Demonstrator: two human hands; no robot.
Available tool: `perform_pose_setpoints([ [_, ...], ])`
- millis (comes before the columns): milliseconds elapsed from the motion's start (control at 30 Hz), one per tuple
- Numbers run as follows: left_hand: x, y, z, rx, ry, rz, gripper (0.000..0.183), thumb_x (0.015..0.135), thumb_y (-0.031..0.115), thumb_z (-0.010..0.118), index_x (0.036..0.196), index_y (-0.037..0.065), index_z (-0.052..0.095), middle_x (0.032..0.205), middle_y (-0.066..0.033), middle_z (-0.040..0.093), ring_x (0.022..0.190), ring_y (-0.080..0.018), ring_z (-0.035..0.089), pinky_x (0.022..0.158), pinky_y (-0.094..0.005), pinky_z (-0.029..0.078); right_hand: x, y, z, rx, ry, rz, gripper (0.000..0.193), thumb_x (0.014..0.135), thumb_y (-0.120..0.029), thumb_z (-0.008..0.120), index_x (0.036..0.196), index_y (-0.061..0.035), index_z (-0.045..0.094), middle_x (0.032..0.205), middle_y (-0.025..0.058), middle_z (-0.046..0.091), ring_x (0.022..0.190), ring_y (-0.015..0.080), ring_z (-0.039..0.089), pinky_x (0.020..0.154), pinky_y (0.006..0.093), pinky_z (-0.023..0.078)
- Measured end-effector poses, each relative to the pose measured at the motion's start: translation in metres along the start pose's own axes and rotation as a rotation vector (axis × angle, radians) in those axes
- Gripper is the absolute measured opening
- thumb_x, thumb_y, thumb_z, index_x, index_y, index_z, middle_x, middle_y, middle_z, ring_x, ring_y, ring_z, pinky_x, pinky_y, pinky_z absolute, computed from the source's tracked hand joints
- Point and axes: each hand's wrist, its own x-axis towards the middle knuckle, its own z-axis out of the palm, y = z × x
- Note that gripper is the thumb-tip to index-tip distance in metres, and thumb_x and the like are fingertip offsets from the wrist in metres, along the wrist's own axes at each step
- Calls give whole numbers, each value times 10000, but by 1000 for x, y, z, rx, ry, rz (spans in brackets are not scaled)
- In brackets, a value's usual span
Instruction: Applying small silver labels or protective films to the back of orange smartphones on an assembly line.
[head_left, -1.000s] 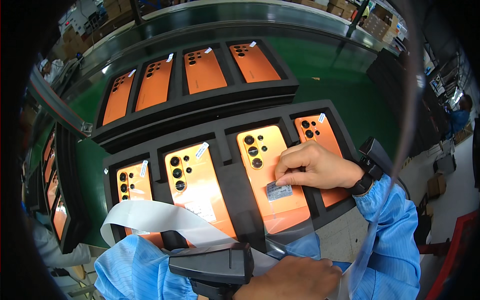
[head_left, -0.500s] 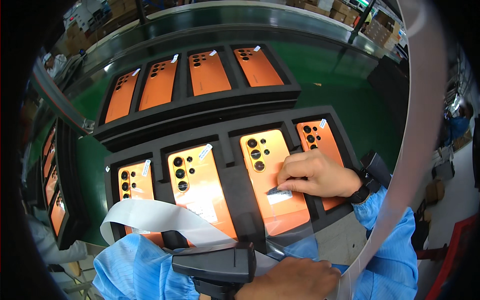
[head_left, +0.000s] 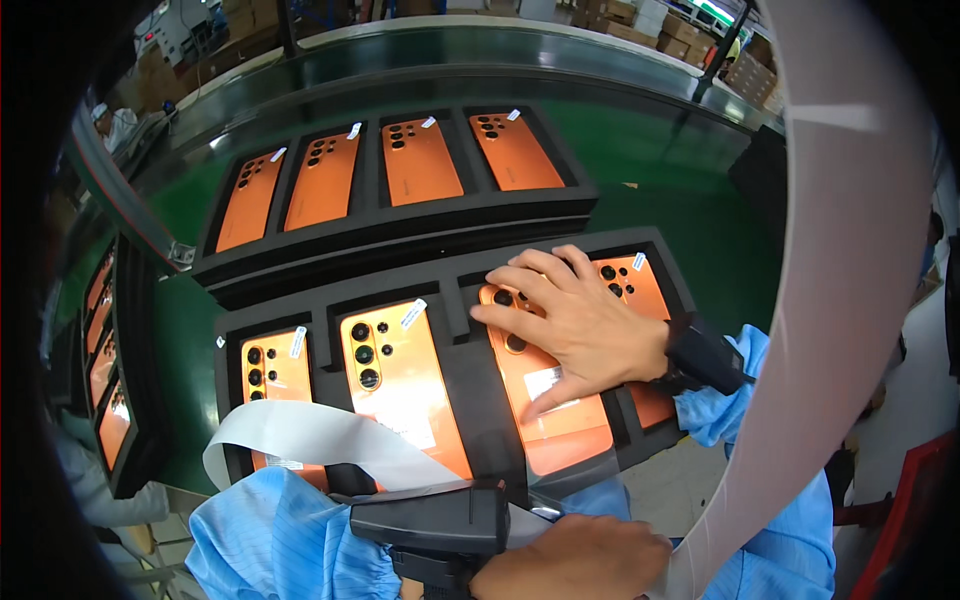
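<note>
My right hand [head_left: 590, 330] lies spread over an orange phone [head_left: 570, 448], third from the left in the near black foam tray [head_left: 480, 400]. Its fingertips reach the camera end and its thumb rests beside a white label [head_left: 543, 380]. Clear film shows at the phone's lower end. My left hand [head_left: 575, 560] is closed low in the middle, its fingertips hidden. A long white strip [head_left: 325, 432] runs to it, looping at the left and rising broad on the right. The other phones [head_left: 390, 350] lie camera side up, with small white tabs at their corners.
Behind stands a stack of black foam trays [head_left: 400, 235] holding more orange phones, on a green work surface [head_left: 660, 180]. Another tray of phones [head_left: 115, 430] is at the far left. The strip crosses the right side of the view. Cardboard boxes [head_left: 690, 40] stand in the background.
My right hand has gone from pinching near the label on the third phone to lying spread across it, farther up toward its cameras. My left hand stays low in the middle.
</note>
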Motion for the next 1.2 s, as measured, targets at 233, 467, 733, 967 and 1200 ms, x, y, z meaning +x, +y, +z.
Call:
perform_pose_setpoints([
  [233,11,24,-26,322,-25,-7,218,671,109,601,838,-32,602,774,-235,613,709,-395,621,622,-445,515,-6,19,-2,-18,171,68,662,765,-576,623,1251,-131,557,1219,138,521,1193,329,440,1004,484,327],
  [467,27,34,-130,560,437,-314,152,748,95,617,789,-49,593,653,-152,580,584,-197,572,564,-337,453,-19,27,-62,203,915,325,175,844,-60,620,1004,5,647,1004,125,614,946,253,580,807,332,460],
  [733,15,4,-146,-307,360,-295,280,923,65,508,1169,-68,526,920,-121,645,836,-183,640,788,-298,525,-34,-30,-79,190,865,242,273,777,-64,681,1043,-4,658,985,110,589,915,269,552,772,355,461],
  [967,-4,4,-86,-376,376,-239,242,946,94,528,1168,6,565,1065,-45,613,1016,-138,566,881,-303,466,-20,-54,-53,374,854,135,436,771,-223,707,1150,-22,628,1081,132,562,959,283,528,807,367,431],
  [1200,1,11,-54,-918,718,-185,344,985,233,443,1252,16,445,1173,-109,545,1055,-186,559,913,-339,453,-19,-66,-50,87,911,102,404,663,-182,727,1041,-44,684,1028,90,589,937,250,545,716,349,458],
])
